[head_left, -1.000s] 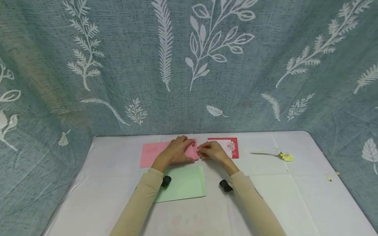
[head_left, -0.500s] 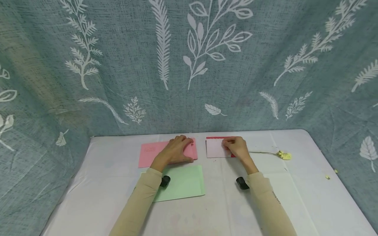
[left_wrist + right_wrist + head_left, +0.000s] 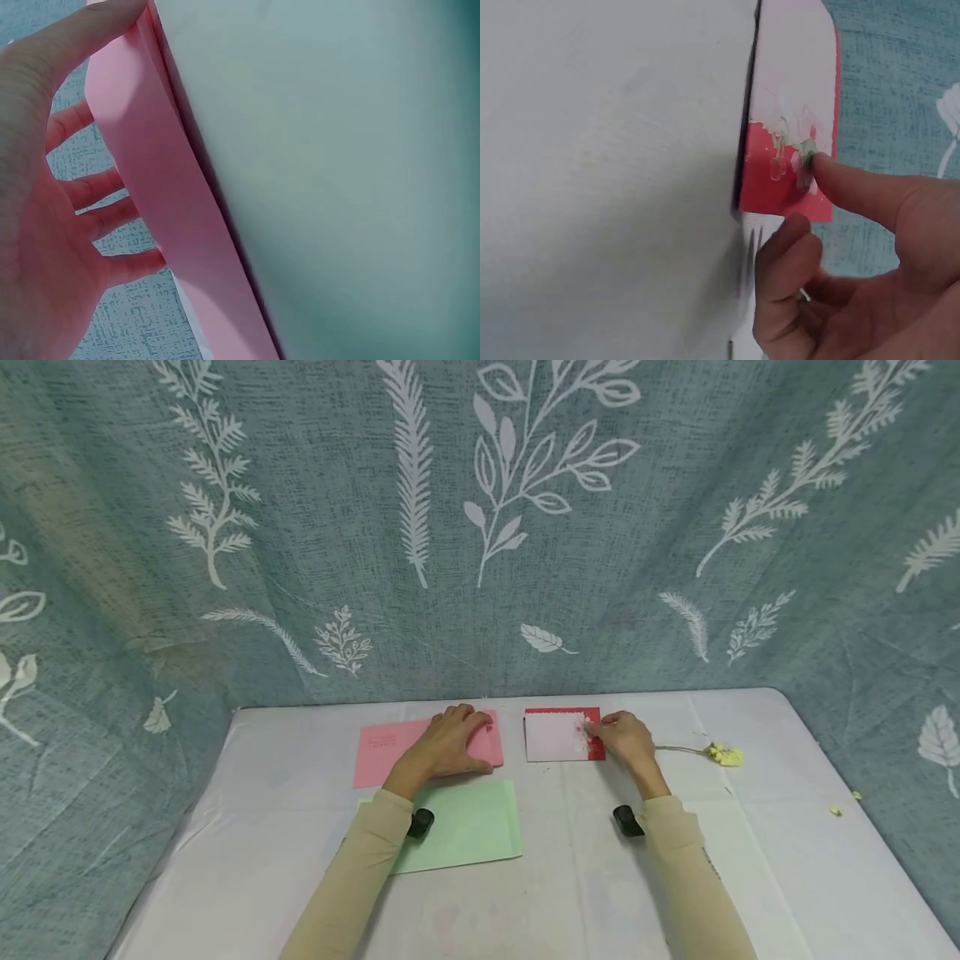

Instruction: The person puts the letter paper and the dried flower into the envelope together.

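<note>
My left hand [image 3: 444, 745] spans the right part of a pink envelope [image 3: 382, 750] on the table. In the left wrist view the thumb rests on one long edge of the envelope [image 3: 150, 142], and the fingertips meet the opposite edge. My right hand [image 3: 630, 742] is at the right end of a red and white greeting card [image 3: 551, 739] with printed flowers. Seen from the right wrist, its thumb touches the flowered face of the card [image 3: 791, 82], while the curled index finger lies by the card's short edge. The card's underside is hidden.
A pale green envelope [image 3: 472, 827] lies in front of the pink one, partly under the left forearm. To the right is a thin stem with a yellow flower head [image 3: 724, 755]. Small yellow scraps [image 3: 836, 812] lie near the right table edge. A patterned curtain [image 3: 450, 635] hangs behind.
My right hand has moved from beside the pink envelope across to the right end of the card, uncovering most of its white face. The left hand has stayed on the pink envelope.
</note>
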Demonstrator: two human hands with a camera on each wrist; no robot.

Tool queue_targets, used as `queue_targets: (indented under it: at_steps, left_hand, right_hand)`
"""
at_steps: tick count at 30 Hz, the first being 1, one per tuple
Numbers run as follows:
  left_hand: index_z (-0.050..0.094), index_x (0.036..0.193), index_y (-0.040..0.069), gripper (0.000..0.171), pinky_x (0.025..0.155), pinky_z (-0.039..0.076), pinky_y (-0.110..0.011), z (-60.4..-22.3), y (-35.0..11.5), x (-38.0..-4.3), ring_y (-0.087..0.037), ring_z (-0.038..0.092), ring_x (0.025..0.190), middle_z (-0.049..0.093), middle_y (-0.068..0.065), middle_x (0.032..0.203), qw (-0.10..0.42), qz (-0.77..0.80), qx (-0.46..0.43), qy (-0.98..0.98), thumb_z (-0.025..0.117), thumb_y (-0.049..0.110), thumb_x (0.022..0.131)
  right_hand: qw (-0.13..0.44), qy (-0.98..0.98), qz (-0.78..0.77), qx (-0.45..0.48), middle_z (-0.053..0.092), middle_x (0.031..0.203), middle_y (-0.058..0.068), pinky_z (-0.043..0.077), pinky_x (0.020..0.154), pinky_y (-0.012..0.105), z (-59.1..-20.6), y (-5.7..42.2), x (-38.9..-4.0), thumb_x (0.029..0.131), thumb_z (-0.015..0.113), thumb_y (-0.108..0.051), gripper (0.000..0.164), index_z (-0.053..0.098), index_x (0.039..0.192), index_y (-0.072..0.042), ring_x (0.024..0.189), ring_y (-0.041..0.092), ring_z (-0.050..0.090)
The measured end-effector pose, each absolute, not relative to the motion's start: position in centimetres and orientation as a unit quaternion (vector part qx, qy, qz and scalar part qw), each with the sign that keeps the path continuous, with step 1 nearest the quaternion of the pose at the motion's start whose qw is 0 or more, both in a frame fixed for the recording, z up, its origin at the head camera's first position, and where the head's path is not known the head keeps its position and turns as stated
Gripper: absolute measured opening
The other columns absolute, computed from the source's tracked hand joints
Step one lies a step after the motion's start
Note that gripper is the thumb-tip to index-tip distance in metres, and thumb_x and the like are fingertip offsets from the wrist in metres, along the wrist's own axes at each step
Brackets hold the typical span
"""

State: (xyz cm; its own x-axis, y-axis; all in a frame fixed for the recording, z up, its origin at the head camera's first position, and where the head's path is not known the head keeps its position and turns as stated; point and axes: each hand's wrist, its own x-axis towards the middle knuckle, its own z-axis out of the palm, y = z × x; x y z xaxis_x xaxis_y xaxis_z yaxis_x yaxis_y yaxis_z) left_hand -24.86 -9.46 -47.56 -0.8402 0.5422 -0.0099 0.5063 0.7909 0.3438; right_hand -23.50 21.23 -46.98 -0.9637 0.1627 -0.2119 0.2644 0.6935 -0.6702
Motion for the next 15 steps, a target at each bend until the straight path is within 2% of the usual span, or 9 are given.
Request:
queue_targets:
  at_steps: [4,7,11,15]
  left_hand:
    - [0.052,0.137,0.016,0.074,0.104,0.036,-0.052,-47.63,-9.52,-24.87,-0.031,0.047,0.121,0.048,-0.014,0.133,0.054,0.166,0.278,0.944,0.080,0.048,0.076]
    - [0.052,0.137,0.017,0.074,0.105,0.035,-0.052,-47.67,-9.51,-24.91,-0.032,0.046,0.122,0.048,-0.014,0.134,0.054,0.170,0.281,0.943,0.080,0.048,0.076]
    - [0.052,0.137,0.017,0.074,0.105,0.034,-0.052,-47.71,-9.49,-24.95,-0.032,0.046,0.123,0.047,-0.014,0.135,0.058,0.172,0.281,0.942,0.080,0.048,0.076]
    - [0.052,0.137,0.017,0.074,0.106,0.033,-0.052,-47.73,-9.52,-24.93,-0.032,0.045,0.124,0.047,-0.015,0.135,0.059,0.173,0.278,0.943,0.080,0.047,0.076]
  right_hand:
    - [0.083,0.919,-0.370,0.111,0.066,0.088,0.012,0.042,0.060,0.030,-47.17,21.23,-23.48,0.092,0.065,-0.033,0.040,0.068,0.102,0.005,0.073,0.021,0.054]
    - [0.081,0.918,-0.371,0.109,0.060,0.075,0.006,0.038,0.055,0.027,-47.16,21.20,-23.57,0.092,0.066,-0.030,0.035,0.069,0.094,0.005,0.066,0.018,0.049]
    - [0.078,0.916,-0.379,0.108,0.056,0.070,0.003,0.037,0.057,0.027,-46.94,21.24,-23.78,0.092,0.065,-0.027,0.032,0.069,0.093,0.005,0.067,0.017,0.048]
    - [0.078,0.912,-0.389,0.103,0.058,0.071,0.004,0.039,0.059,0.027,-46.59,21.34,-23.94,0.093,0.065,-0.024,0.032,0.068,0.099,0.007,0.067,0.016,0.049]
